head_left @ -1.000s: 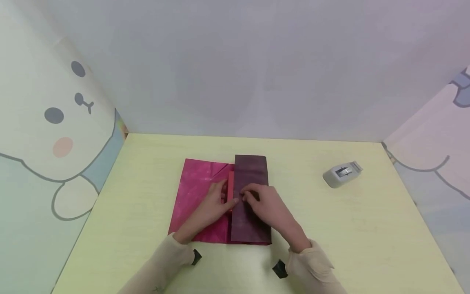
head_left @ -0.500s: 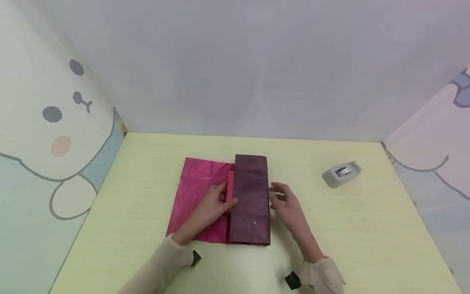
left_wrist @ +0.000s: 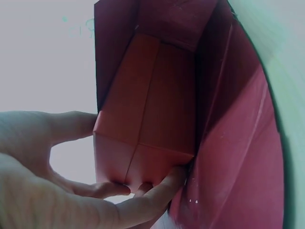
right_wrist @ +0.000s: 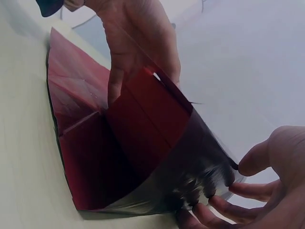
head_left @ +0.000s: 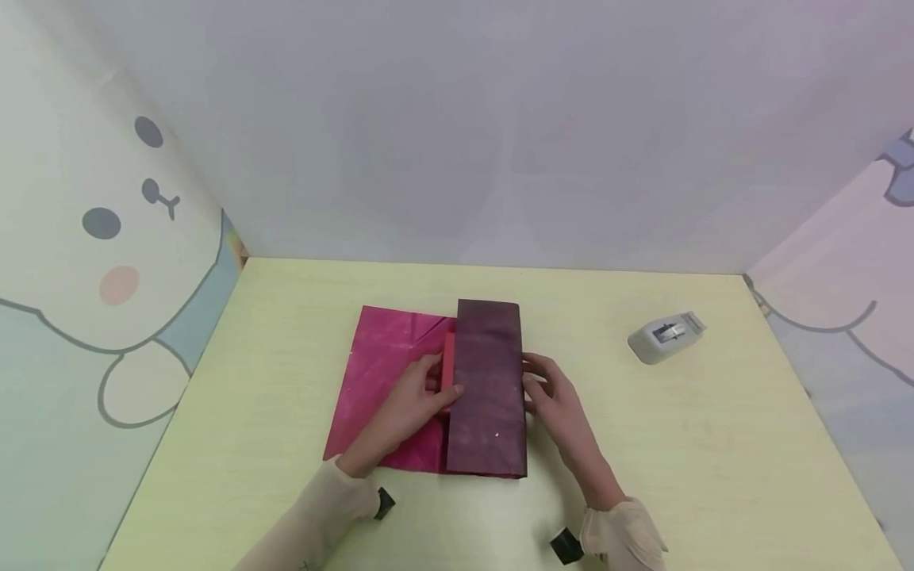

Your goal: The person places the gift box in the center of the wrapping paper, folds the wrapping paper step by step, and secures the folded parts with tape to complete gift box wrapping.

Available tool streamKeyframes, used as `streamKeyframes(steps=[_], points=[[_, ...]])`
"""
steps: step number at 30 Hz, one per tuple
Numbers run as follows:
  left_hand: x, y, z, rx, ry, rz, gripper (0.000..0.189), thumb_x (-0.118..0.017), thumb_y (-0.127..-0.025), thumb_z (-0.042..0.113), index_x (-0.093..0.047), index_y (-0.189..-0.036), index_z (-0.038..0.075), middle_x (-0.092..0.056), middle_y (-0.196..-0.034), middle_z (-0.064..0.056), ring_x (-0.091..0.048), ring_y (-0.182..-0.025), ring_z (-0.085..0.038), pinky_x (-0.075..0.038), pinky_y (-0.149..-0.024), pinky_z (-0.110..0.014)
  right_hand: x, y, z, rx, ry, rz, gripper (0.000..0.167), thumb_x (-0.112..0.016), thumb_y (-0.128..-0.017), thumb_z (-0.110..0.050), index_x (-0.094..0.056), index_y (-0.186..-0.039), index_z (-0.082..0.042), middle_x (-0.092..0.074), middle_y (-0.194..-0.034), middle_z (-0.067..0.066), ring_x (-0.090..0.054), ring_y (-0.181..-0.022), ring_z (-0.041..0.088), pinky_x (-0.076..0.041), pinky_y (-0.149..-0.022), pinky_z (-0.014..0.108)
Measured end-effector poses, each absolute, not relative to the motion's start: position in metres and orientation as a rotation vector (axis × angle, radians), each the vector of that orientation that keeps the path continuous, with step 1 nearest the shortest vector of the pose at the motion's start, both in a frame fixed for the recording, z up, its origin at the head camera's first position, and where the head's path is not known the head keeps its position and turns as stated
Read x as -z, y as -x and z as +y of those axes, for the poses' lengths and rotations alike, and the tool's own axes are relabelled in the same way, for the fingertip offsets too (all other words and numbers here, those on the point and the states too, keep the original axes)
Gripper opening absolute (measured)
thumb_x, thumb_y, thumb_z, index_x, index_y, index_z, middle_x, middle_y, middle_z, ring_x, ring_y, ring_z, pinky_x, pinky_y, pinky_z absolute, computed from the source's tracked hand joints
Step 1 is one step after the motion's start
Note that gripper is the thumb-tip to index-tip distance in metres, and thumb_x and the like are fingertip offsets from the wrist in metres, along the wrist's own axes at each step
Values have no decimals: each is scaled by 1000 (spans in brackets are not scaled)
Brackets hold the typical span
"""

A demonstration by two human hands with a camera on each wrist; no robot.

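Paper [head_left: 389, 337], glossy magenta inside, lies on the pale yellow worktop [head_left: 721, 444], its right part folded up and over as a dark purple flap [head_left: 489, 349]. Red box [left_wrist: 124, 95]: in the head view I place it near the middle of the paper, mostly under the flap, with a narrow strip bare at the flap's free edge. A thin seam line shows on it in the left wrist view.

Left hand [head_left: 407, 404]: grasping the box, thumb at the flap's free edge, fingers bent against the box. How firmly, I cannot tell. Right hand [head_left: 564, 412]: I log it as released, fingers loosely bent, thumb and fingertips touching the outer right side of the fold.

Light grey dispenser-like item [head_left: 664, 339] lies farther right, well apart from the paper. Beige sleeves [head_left: 314, 507] cover both forearms. Cartoon animal face [head_left: 157, 262] is printed on the left-hand wall.
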State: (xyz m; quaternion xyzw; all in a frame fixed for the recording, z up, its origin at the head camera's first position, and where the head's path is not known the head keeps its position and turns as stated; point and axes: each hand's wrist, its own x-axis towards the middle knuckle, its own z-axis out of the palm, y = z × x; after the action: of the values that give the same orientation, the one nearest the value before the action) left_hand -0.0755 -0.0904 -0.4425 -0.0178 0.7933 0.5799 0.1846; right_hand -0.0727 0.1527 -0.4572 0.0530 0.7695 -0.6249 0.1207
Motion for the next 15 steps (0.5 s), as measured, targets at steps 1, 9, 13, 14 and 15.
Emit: streamKeyframes(steps=[1, 9, 13, 14, 15], points=[[442, 75, -91, -1631, 59, 2241, 64, -77, -94, 21, -48, -149, 8, -64, -125, -10, -70, -104, -21, -65, -83, -37, 457, 73, 152, 1834, -160, 2244, 41, -50, -109, -14, -50, -150, -12, -55, -149, 16, -61, -131, 33, -59, -87, 23], [441, 75, -91, -1574, 83, 2277, 66, -78, -93, 25, -47, -148, 6, -58, -133, -10, -68, -110, -22, -64, -85, -37, 458, 72, 148, 1820, -186, 2269, 44, -56, -109, -25, -48, -152, -17, -53, -150, 14, -57, -136, 33, -55, -91, 22], [441, 76, -91, -1562, 29, 2286, 75, -76, -94, 24, -39, -157, 8, -60, -135, -11, -67, -115, -25, -64, -86, -38, 459, 71, 146, 1794, -162, 2298, 48, -58, -108, -28, -46, -154, -23, -53, -149, 13, -56, -138, 33, -55, -95, 28], [440, 76, -91, -1555, 6, 2297, 78, -76, -95, 24, -35, -160, 9, -60, -137, -11, -67, -117, -25, -64, -86, -38, 459, 71, 145, 1791, -162, 2303, 48, -58, -108, -28, -46, -154, -24, -53, -149, 13, -56, -138, 33, -55, -95, 29], [440, 76, -92, -1547, -18, 2306, 81, -75, -95, 25, -32, -163, 11, -59, -139, -11, -66, -118, -26, -64, -87, -38, 459, 71, 145, 1792, -160, 2305, 48, -58, -108, -28, -46, -154, -24, -54, -149, 13, -56, -138, 33, -55, -96, 31]])
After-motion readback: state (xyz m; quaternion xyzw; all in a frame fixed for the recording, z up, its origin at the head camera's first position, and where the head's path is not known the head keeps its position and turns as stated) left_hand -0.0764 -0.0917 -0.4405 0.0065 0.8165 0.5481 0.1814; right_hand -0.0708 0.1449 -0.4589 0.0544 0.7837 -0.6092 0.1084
